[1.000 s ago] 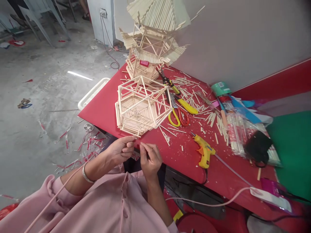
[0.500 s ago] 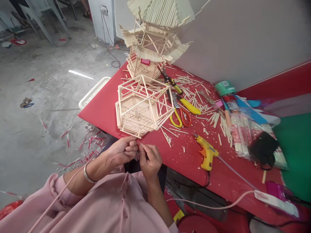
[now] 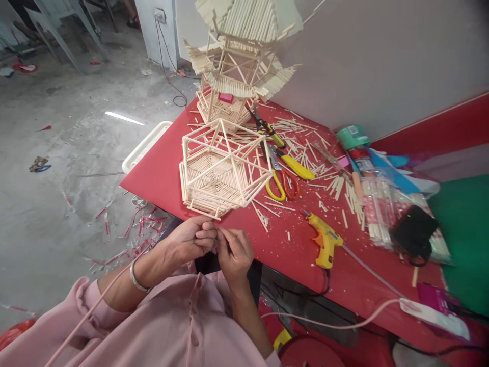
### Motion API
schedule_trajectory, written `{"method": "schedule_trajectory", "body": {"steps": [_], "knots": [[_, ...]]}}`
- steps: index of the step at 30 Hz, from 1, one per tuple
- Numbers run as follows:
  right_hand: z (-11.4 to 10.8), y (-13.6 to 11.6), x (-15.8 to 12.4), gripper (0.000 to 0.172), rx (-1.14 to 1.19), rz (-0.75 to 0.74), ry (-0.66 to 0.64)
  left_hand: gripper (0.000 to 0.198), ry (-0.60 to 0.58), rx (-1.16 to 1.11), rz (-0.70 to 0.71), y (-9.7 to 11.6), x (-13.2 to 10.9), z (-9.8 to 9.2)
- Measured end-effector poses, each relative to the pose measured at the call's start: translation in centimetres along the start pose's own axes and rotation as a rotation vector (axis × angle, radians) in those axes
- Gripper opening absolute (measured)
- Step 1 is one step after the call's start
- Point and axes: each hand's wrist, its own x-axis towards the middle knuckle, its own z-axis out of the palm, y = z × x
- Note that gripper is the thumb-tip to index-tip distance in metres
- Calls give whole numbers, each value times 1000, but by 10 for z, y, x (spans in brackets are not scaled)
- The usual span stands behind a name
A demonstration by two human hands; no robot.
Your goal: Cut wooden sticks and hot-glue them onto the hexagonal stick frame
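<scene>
My left hand (image 3: 194, 237) is closed in a pinch at the table's front edge, just below a hexagonal stick frame (image 3: 214, 178). My right hand (image 3: 236, 255) pinches right beside it, the fingertips of both nearly meeting. Whatever lies between the fingers is too small to make out. Pale wooden sticks form the frame, which has a ringed, woven-looking base and open braced sides. Behind it rises a tiered stick tower (image 3: 244, 61) with slatted roofs. To the right on the table lies a yellow glue gun (image 3: 324, 239).
Scissors (image 3: 280, 186), a yellow-handled cutter (image 3: 296, 165) and pliers (image 3: 273, 132) lie among loose sticks on the red table (image 3: 153, 173). Bagged sticks (image 3: 376, 209) and a black pouch (image 3: 414, 232) are at the right. A power strip (image 3: 433, 318) with cords sits near the front edge.
The view has shifted very slightly. My right fingertips have come a little closer to my left ones; the frame and tools stay put.
</scene>
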Motion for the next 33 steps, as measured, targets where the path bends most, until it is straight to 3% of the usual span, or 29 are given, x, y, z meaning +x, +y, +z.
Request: {"method": "schedule_trajectory", "body": {"steps": [12,18,24,29,33], "knots": [[1,-1,1,16,-1,-7,-3,39,18,106,38,0,1,-1],[-8,-7,1,16,122,86,-17,40,93,231,159,-18,1,-13],[-47,-10,9,17,111,173,33,29,-51,419,317,-58,9,-20],[-97,9,28,17,-46,240,52,22,-116,474,298,-74,38,11],[-132,34,39,19,-169,279,-134,17,-123,432,335,-73,62,40]]}}
